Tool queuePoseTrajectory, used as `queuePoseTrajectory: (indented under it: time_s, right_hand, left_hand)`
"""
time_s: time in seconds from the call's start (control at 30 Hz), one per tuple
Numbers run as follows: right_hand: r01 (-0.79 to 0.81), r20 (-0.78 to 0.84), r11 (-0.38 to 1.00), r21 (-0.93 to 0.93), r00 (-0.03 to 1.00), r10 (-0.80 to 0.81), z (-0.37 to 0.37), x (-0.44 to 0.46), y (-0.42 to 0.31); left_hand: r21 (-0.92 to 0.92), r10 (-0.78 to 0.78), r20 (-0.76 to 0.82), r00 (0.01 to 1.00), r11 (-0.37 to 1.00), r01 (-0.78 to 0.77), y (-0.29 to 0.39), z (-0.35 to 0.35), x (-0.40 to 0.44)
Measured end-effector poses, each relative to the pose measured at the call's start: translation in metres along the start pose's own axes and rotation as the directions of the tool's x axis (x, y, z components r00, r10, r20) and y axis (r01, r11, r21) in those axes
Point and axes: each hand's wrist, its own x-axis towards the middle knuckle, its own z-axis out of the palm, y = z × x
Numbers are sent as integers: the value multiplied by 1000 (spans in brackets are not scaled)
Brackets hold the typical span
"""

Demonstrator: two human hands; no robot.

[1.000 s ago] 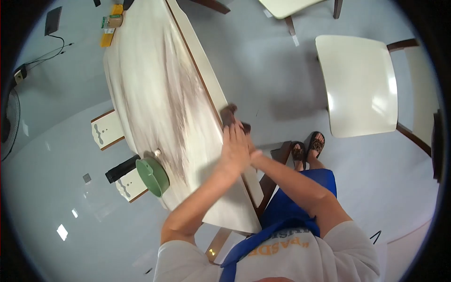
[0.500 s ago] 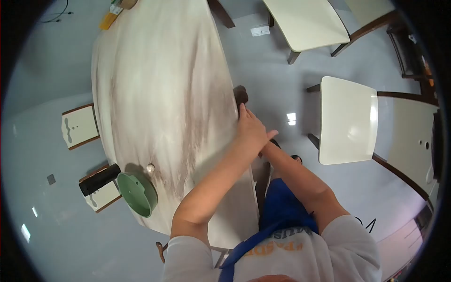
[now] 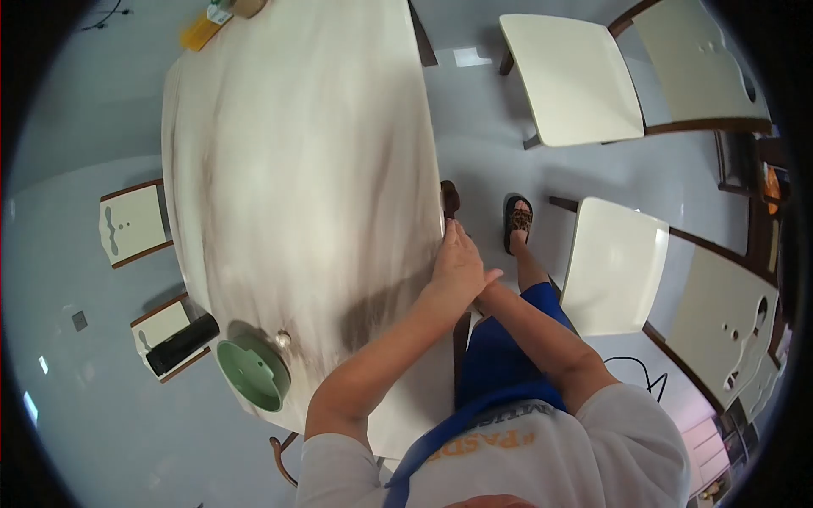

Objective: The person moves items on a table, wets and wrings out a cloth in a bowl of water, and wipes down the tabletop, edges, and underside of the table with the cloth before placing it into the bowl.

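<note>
My left hand (image 3: 459, 264) lies at the right edge of the marbled pale table (image 3: 296, 169), its fingers stretched out along the rim and its thumb sticking out to the right. My right forearm (image 3: 529, 326) runs up to it from the other side. The right hand itself is hidden beneath the left one, so its fingers do not show. Just beyond my fingertips, a dark brown rounded piece (image 3: 450, 198) juts out under the table edge. Nothing held can be made out in the left hand.
On the table's near left stand a green basin (image 3: 252, 372) and a small whitish knob-like thing (image 3: 282, 339). A black cylinder (image 3: 182, 345) is beside them. Cream chairs (image 3: 614, 262) stand to the right, and others (image 3: 134, 222) to the left. A yellow object (image 3: 203, 30) lies at the far end.
My view has shifted, and the hands now appear slightly lower, still together at the table edge. A sandalled foot now shows on the floor to the right.
</note>
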Motion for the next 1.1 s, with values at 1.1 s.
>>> queuePoseTrajectory:
  time_s: [1.1]
  right_hand:
    - [381,323,841,384,798,-509,-1,436,-209]
  left_hand:
    - [-328,-37,-722,691,897,-295,-283,-198,224]
